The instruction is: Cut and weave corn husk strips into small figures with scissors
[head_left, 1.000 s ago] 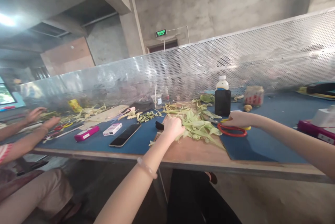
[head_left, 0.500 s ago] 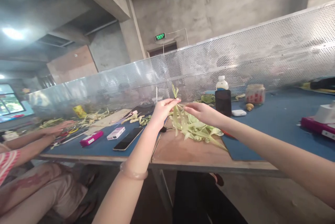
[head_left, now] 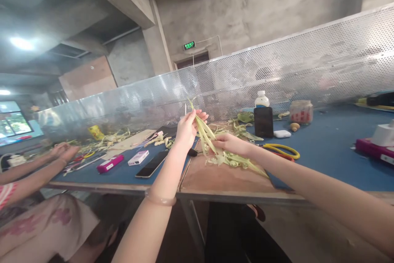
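My left hand (head_left: 187,126) grips the upper part of a bundle of long, pale green leaf strips (head_left: 203,129), thumb on the near side and some fingers stretched out behind. The narrow tips poke up above it, while the strips fan down to the right. Lower on the same strips, my right hand (head_left: 230,144) has its fingers closed around them; its fingertips are partly hidden. Beneath both hands, a heap of curled leaf strips (head_left: 237,160) lies on a brown board (head_left: 203,179). Yellow-handled scissors (head_left: 285,150) rest beside my right forearm.
Right of the board are a dark upright phone-like slab (head_left: 263,122), a white-capped bottle (head_left: 261,98), a white case (head_left: 282,133) and a jar (head_left: 301,112). A phone (head_left: 151,164) and small boxes lie left. A co-worker's hands (head_left: 66,152) are farther left. Perforated metal (head_left: 221,78) stands behind.
My left hand has shifted slightly left and turned, with the bundle now slanting down to the right. My right hand has moved down onto the strips' lower part. The scissors' yellow handles have come into view.
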`<state>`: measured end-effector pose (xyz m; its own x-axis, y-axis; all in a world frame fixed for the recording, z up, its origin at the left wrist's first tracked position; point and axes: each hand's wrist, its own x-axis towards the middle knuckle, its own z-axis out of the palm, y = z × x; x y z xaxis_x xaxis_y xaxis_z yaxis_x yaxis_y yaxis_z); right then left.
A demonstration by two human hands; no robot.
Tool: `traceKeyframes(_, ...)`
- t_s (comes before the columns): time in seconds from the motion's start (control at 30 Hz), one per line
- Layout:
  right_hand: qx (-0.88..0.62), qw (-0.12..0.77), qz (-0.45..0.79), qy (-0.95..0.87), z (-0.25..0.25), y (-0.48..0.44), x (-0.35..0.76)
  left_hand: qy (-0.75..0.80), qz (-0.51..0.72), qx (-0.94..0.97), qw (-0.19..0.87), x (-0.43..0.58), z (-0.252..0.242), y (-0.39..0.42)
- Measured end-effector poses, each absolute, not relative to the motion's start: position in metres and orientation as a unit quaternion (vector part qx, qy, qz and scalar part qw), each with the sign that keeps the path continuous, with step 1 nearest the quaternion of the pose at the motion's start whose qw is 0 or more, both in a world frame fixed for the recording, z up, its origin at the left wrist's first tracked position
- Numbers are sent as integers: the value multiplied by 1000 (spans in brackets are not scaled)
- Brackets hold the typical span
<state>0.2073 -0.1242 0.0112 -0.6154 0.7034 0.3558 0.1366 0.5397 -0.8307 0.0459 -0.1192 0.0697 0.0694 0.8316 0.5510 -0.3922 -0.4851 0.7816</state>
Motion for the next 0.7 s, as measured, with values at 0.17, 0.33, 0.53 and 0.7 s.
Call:
traceKeyframes(0.17,-239,333,473,-780,0,-119,209,187,691,505,482,38,73,-115)
traceKeyframes(0.33,-254,349,505,-747,0,-118,214,180,730,440,490,29,77,-110)
traceKeyframes(0.53,-245,324,528,-746,2,-134,231,157,756,384,506,26,74,-116)
traceKeyframes(0.7,-378,242,407,-796,8,-136,239,168,749,355,534,33,74,-127)
